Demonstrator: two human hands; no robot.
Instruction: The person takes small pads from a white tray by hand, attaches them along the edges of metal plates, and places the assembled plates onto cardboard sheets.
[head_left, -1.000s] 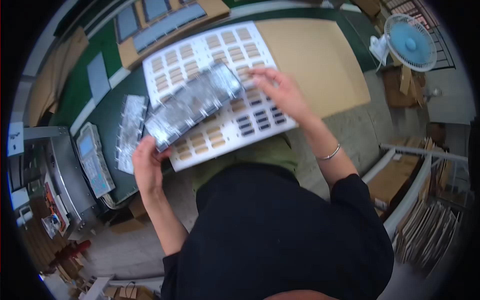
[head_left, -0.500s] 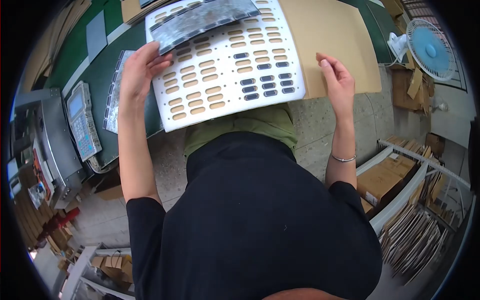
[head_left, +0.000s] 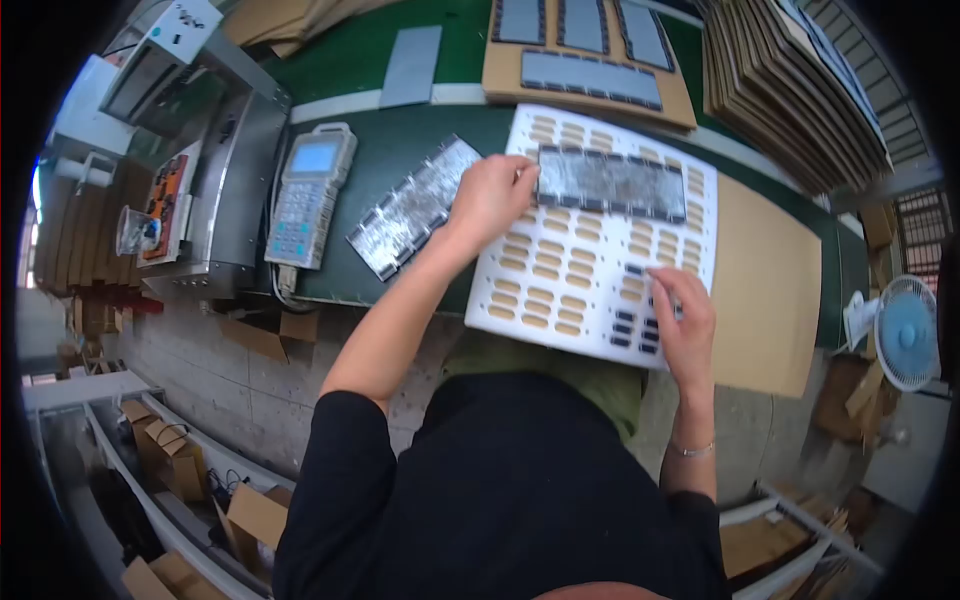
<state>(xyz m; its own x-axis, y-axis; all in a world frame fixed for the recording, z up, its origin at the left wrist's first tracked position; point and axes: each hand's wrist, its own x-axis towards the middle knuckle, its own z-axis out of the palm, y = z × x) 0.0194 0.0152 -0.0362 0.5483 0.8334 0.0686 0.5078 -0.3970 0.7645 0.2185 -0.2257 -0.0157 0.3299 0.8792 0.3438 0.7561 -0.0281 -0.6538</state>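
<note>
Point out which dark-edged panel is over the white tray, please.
The panel held by the left hand: it alone is over the tray; another panel lies on the table, four more on cardboard.

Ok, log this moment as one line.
left hand: holding metallic strip; right hand: near dark piece in white slotted board, grip unclear; second strip: on green table

A green table [head_left: 390, 140] stretches leftward beyond the left grip [head_left: 505, 190]; grey floor [head_left: 235, 370] lies below it, a pale rack [head_left: 85, 388] farther left. Well right of the right grip [head_left: 683, 315] stands a blue fan [head_left: 908, 333], near what may be a barred window [head_left: 925, 222]
</note>
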